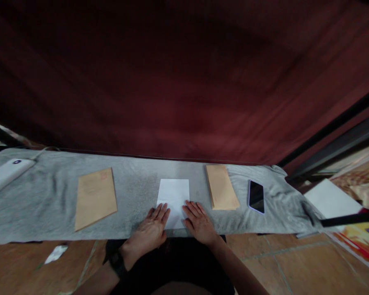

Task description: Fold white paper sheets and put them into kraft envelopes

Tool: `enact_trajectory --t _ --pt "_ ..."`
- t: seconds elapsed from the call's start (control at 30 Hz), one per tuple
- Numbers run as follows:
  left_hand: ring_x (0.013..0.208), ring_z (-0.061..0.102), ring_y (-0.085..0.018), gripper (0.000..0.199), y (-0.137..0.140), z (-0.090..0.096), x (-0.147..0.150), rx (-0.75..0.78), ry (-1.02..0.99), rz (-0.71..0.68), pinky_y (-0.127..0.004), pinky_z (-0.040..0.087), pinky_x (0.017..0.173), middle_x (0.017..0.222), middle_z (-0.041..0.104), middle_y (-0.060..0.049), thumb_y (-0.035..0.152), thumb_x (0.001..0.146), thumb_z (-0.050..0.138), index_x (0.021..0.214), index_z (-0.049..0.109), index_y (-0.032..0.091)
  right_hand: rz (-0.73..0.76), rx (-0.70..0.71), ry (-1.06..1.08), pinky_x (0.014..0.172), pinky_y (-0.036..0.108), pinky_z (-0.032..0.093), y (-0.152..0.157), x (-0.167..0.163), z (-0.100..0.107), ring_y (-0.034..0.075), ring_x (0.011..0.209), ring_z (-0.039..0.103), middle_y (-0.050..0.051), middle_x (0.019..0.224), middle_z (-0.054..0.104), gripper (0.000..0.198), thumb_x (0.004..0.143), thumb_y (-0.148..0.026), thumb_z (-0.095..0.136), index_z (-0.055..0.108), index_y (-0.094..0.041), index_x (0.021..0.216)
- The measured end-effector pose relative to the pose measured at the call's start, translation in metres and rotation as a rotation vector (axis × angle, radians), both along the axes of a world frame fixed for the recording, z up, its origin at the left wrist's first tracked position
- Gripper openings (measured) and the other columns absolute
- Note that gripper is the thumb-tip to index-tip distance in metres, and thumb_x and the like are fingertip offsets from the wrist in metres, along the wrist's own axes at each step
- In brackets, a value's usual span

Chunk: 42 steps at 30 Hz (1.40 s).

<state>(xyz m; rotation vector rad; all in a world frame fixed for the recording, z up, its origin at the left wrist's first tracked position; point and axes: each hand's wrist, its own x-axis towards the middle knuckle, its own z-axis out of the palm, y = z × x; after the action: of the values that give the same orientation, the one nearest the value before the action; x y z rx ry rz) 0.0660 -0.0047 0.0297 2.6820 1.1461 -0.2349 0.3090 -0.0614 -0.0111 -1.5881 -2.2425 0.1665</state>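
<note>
A white sheet of paper (174, 194) lies flat on the grey cloth (135, 180) straight in front of me. On its left edge rest the fingertips of my left hand (152, 225), stretched out and lying flat. My right hand (199, 221) lies on the paper's right edge, its fingers extended and slightly apart. Neither hand grips anything. To the left of the paper is a brown envelope (96, 196), set at a slant. Several brown envelopes (222, 187), seemingly stacked, lie to the right of my right hand.
A phone (256, 196) with a purple edge lies right of the envelopes. At the far left sits a white device (9, 174) with a cable. A dark red curtain (184, 102) hangs behind the cloth. Black bars (335, 127) stand at the right, near a white box-like object (332, 198).
</note>
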Motion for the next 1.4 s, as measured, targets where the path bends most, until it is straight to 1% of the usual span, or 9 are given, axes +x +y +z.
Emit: enact_trajectory --t 0.1,0.23,0.43,0.57,0.8,0.93,1.13,1.3,1.4 --pt "0.151 0.027 -0.032 0.078 -0.003 0.005 0.004 0.013 0.043 -0.018 -0.052 0.029 0.121 0.162 0.029 -0.02 0.013 0.075 0.043 0.153 0.039 0.007 0.049 -0.032 -0.021 0.123 0.047 0.03 -0.007 0.006 0.003 0.024 0.147 0.039 0.009 0.16 0.04 0.056 0.099 -0.039 0.058 0.046 -0.022 0.151" --pt "0.151 0.029 -0.031 0.078 -0.001 0.0 -0.001 0.035 0.052 -0.054 -0.051 0.032 0.119 0.161 0.031 -0.019 0.009 0.075 0.04 0.153 0.04 0.008 0.1 -0.084 -0.047 0.124 0.047 0.027 -0.009 0.013 0.006 0.025 0.149 0.035 0.011 0.162 0.035 0.067 0.095 -0.047 0.063 0.041 -0.023 0.154" --pt "0.149 0.032 -0.032 0.075 0.006 -0.013 -0.007 0.13 0.042 -0.124 -0.053 0.034 0.119 0.159 0.035 -0.02 0.005 0.078 0.037 0.153 0.041 0.01 0.136 -0.102 -0.043 0.124 0.045 0.026 -0.006 0.018 0.006 0.025 0.148 0.036 0.013 0.161 0.037 0.068 0.095 -0.054 0.062 0.044 -0.022 0.152" --pt "0.148 0.036 -0.031 0.074 0.007 -0.01 0.0 0.109 0.13 -0.118 -0.051 0.036 0.118 0.158 0.038 -0.019 0.005 0.079 0.039 0.152 0.042 0.011 0.142 -0.194 -0.05 0.125 0.046 0.021 -0.005 0.017 0.01 0.025 0.151 0.03 0.014 0.163 0.032 0.069 0.097 -0.057 0.057 0.041 -0.021 0.153" --pt "0.135 0.055 -0.026 0.058 0.025 -0.013 -0.01 0.124 -0.011 -0.094 -0.039 0.048 0.111 0.147 0.057 -0.012 0.01 0.085 0.041 0.139 0.06 0.016 0.144 -0.223 -0.01 0.125 0.045 0.019 -0.004 0.018 0.017 0.025 0.15 0.031 0.013 0.162 0.034 0.064 0.098 -0.055 0.057 0.045 -0.021 0.15" --pt "0.125 0.064 -0.025 0.047 0.036 -0.021 -0.021 0.112 -0.148 -0.082 -0.04 0.054 0.105 0.139 0.064 -0.008 0.021 0.091 0.042 0.131 0.067 0.022 0.144 -0.174 0.027 0.124 0.043 0.024 0.002 0.021 0.015 0.024 0.144 0.04 0.011 0.158 0.043 0.055 0.099 -0.048 0.058 0.051 -0.021 0.146" --pt "0.119 0.067 -0.025 0.038 0.034 -0.026 -0.025 0.112 -0.28 -0.007 -0.04 0.056 0.101 0.13 0.071 -0.006 0.031 0.097 0.042 0.121 0.072 0.025 0.116 -0.137 0.125 0.119 0.04 0.035 0.013 0.023 0.006 0.02 0.137 0.05 0.005 0.15 0.054 0.042 0.097 -0.028 0.061 0.058 -0.026 0.139" --pt "0.114 0.069 -0.022 0.035 0.029 -0.039 -0.032 0.158 -0.386 -0.037 -0.039 0.057 0.099 0.124 0.074 -0.004 0.029 0.099 0.044 0.122 0.07 0.025 0.032 -0.1 0.174 0.121 0.043 0.035 0.018 0.015 -0.008 0.021 0.139 0.049 0.005 0.151 0.053 0.048 0.09 -0.013 0.062 0.062 -0.026 0.136" --pt "0.119 0.066 -0.023 0.034 0.026 -0.043 -0.037 0.185 -0.45 -0.119 -0.043 0.052 0.107 0.129 0.071 -0.003 0.026 0.096 0.051 0.125 0.068 0.027 0.057 -0.103 0.184 0.122 0.043 0.034 0.016 0.014 -0.012 0.019 0.139 0.049 0.003 0.15 0.054 0.054 0.086 -0.006 0.059 0.063 -0.028 0.136"
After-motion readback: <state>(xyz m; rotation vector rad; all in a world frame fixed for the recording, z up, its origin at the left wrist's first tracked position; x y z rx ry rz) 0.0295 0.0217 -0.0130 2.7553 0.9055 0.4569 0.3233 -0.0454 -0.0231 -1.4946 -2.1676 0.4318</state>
